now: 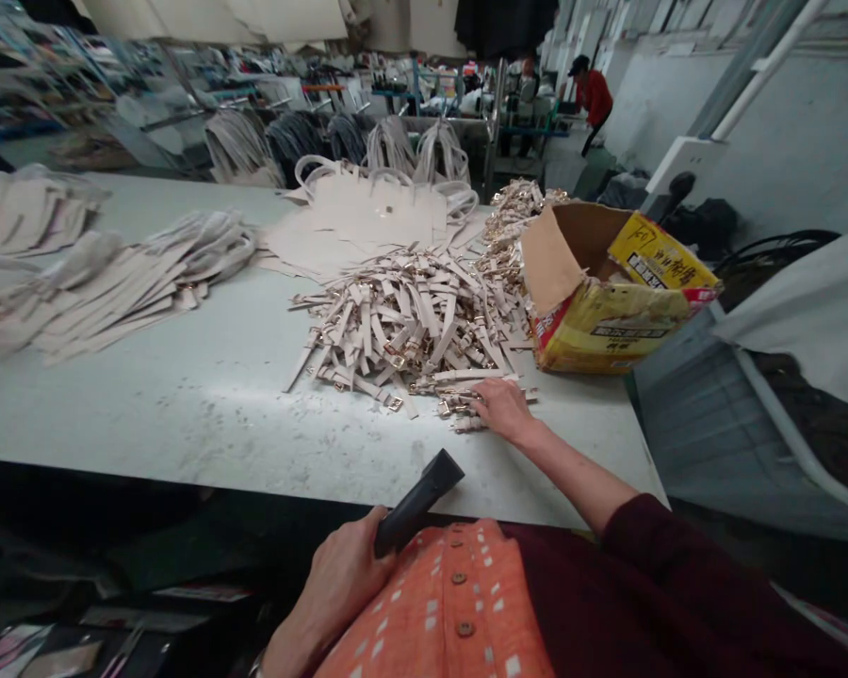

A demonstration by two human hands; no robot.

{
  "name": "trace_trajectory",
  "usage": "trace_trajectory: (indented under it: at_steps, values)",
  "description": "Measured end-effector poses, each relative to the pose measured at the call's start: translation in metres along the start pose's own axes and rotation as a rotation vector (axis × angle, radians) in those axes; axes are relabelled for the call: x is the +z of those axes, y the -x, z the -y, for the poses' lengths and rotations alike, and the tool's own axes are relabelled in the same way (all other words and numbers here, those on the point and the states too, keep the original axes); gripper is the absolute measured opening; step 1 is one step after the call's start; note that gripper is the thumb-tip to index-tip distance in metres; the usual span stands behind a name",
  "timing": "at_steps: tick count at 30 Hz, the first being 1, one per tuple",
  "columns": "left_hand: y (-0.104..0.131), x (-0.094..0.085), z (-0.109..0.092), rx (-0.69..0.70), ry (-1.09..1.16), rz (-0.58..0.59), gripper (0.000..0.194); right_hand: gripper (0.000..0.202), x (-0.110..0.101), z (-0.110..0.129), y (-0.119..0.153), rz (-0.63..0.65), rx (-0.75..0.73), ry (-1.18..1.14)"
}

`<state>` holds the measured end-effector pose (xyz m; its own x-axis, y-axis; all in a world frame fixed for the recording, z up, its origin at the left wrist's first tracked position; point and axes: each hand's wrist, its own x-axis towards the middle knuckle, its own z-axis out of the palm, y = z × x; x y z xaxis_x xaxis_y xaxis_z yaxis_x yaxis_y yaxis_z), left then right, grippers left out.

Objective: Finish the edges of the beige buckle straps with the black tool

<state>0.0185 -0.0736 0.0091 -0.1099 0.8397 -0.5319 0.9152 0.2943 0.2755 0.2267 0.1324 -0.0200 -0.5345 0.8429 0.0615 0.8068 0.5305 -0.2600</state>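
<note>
The heap of buckled straps (416,320) lies on the table (254,405), pale beige pieces with gold-coloured buckles, too tangled to count. At its near right edge, the right hand (505,410) touches a few straps lying roughly side by side. Its fingers are bent and close together; whether they pinch a strap cannot be told. Nearer the wearer than the heap, the left hand (350,565) has its fingers closed around one dark tool (420,499), whose wider end points toward the heap.

Right of the heap sits one open cardboard box (608,320), yellow and red. Its raised flap bears a handwritten mark and printed characters, and more print runs along the side; none of it reads clearly. Right of the heap, past the box, stands one grey bin (735,395).

Behind the heap is a stack of flat beige panels (374,212), its layers uncountable, and to the back right more straps (523,202) pile up. Left of the heap lie two groups of beige pieces, a nearer one (148,282) and a farther one (28,212). Beyond the heap, five bundles of looped strips (392,146) hang, and one person in a red top (594,94) bends forward far off to the right.
</note>
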Motion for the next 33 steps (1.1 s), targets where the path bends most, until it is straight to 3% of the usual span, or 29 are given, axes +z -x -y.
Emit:
trace_trajectory:
  at_steps: [4,12,16,20,26,33]
  values:
    - [0.001,-0.001,-0.003,-0.004,-0.034,0.015,0.024,0.016,0.018,0.007,-0.013,0.050,0.078,0.122]
    - [0.002,-0.001,0.003,-0.008,-0.002,0.018,0.023,0.018,0.009,0.010,-0.014,0.095,0.116,0.074]
    - [0.004,-0.002,0.010,-0.005,0.009,0.004,0.020,0.022,0.008,0.001,0.009,0.062,0.090,-0.335]
    - [0.006,-0.004,0.014,-0.038,-0.012,0.034,0.017,0.033,0.026,-0.013,0.049,0.121,0.056,-0.614]
    - [0.000,-0.003,0.012,-0.002,-0.075,0.084,0.020,0.036,0.063,-0.016,0.106,0.133,0.014,-0.420]
    - [-0.010,-0.004,0.000,0.051,-0.160,0.134,0.026,0.039,0.068,0.001,0.110,-0.007,-0.073,-0.296]
